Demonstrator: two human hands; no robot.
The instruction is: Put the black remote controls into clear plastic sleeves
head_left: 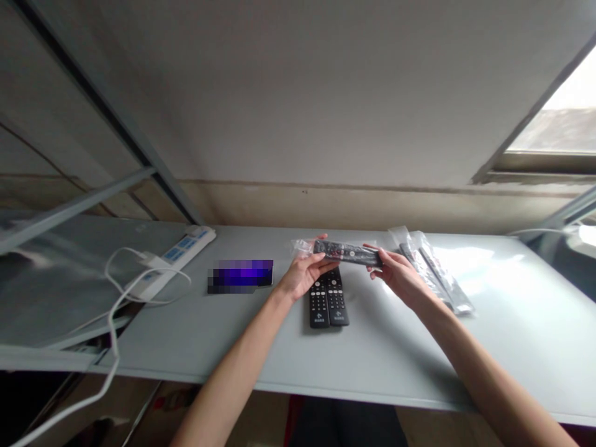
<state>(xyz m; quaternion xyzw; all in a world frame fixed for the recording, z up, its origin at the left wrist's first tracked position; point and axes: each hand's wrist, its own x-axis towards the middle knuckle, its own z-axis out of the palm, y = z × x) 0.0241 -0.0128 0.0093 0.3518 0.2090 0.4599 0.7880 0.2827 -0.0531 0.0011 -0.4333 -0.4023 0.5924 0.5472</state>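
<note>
Frame centre: my left hand (302, 275) and right hand (393, 271) clamp one bagged remote (347, 252); two bare remotes (328, 302) lie below, bagged remotes (435, 273) remain at right.

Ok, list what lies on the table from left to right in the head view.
White power strip → blurred purple item → left hand → two bare remotes lying side by side → right hand → bagged remotes. Both hands hold one bagged remote above the pair.
</note>
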